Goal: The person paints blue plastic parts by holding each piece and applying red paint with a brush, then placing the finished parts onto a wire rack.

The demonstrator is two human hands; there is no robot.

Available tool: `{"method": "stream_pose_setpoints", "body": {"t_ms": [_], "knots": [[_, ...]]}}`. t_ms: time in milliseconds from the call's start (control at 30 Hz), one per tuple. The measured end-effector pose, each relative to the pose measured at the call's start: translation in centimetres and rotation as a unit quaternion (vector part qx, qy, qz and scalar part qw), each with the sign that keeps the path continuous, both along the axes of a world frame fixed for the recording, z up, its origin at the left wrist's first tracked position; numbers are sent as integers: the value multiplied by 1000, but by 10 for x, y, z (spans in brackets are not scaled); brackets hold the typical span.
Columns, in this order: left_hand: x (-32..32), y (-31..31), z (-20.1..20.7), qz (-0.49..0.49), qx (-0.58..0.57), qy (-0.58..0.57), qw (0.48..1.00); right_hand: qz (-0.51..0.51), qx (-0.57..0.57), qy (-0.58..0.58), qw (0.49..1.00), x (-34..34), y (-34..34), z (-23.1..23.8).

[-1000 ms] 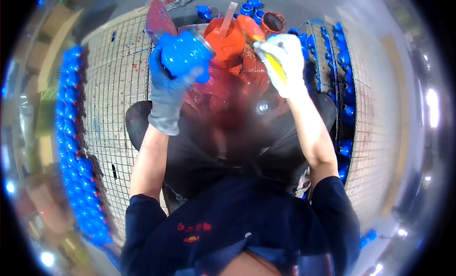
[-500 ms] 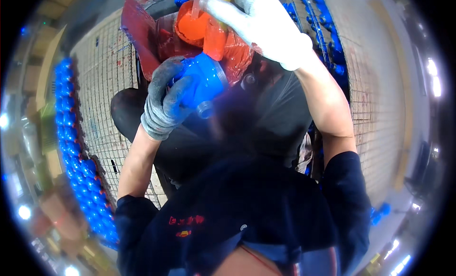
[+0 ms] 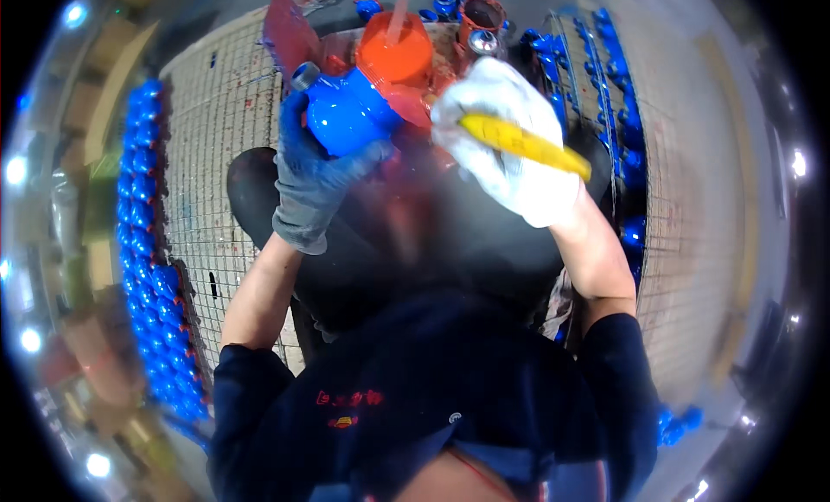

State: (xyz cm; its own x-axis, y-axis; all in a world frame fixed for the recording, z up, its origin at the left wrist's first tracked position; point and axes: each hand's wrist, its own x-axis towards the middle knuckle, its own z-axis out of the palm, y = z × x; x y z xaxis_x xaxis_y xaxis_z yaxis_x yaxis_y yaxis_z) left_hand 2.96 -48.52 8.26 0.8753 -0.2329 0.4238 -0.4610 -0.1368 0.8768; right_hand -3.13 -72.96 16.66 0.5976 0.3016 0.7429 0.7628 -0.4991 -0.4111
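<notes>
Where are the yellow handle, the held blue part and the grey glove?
Yellow handle (image 3: 526,145): head view, middle of its length.
Blue part (image 3: 344,115): head view, on its rounded body.
Grey glove (image 3: 311,185): head view, below the fingers.

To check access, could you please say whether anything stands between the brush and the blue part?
Nothing visible does: in this view, the brush in the right hand has its red tip overlapping the right side of the blue part.

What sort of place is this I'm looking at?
Most likely a workshop or factory painting area: glossy blue parts sit in rows at the left, a pale stick stands in a paint-stained orange container, and the gloved right hand holds a yellow-handled brush.
</notes>
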Motion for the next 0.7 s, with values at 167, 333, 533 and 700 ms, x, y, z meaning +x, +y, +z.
{"method": "stream_pose_setpoints", "body": {"t_ms": [167,333,533,700], "knots": [[2,7,41,-172,-268,345,883,33,-29,-79,996,9,4,-14],[7,16,62,-172,-411,483,754,48,-33,-46,997,17,-3,-30],[25,34,47,-185,-250,361,879,130,148,89,976,25,-4,-49],[42,43,43,-206,-325,426,819,75,310,100,943,20,-28,-45]]}}
